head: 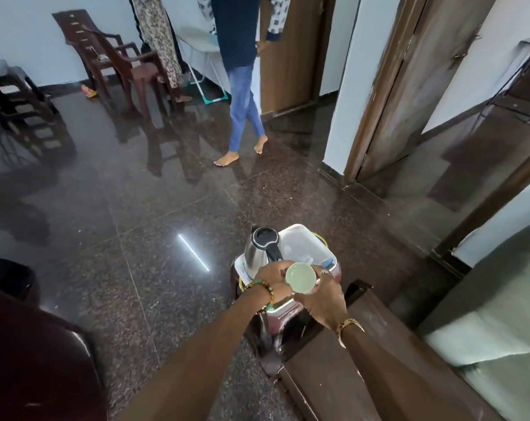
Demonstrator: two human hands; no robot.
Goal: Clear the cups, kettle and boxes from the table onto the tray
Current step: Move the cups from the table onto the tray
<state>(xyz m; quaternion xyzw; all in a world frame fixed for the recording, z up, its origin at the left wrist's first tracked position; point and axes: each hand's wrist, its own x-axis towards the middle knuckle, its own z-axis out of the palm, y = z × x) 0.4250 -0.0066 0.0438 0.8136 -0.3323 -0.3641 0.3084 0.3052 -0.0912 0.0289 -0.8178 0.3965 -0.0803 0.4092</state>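
1. The pale green cup (300, 278) sits mouth-up and looks empty. It is held between both hands above the near corner of the white-lidded box (306, 249), just beside the kettle's black handle (274, 253).
2. The grip of the right hand (322, 296) is clamped on the cup, with ringed fingers curled round its right side.
3. The left hand (272, 280) lies knuckles-up against the cup's left rim, directly under the kettle handle. Its fingertips are hidden, so I cannot tell whether it holds the cup, the handle or nothing.
4. The steel kettle (257, 250) stands upright at the left of the box lid, its handle pointing back toward the person.
5. A thin yellow rim (324, 242) shows beneath the box and is probably the tray; little of it is visible.
6. The relation that matters:
   - The cup's long axis is vertical.
   - The bare stretch of lid lies ahead and to the right of the cup.
   - The kettle blocks the left.
   - The right hand has the surer hold and the clearer path, so setting the cup down likely falls to it.
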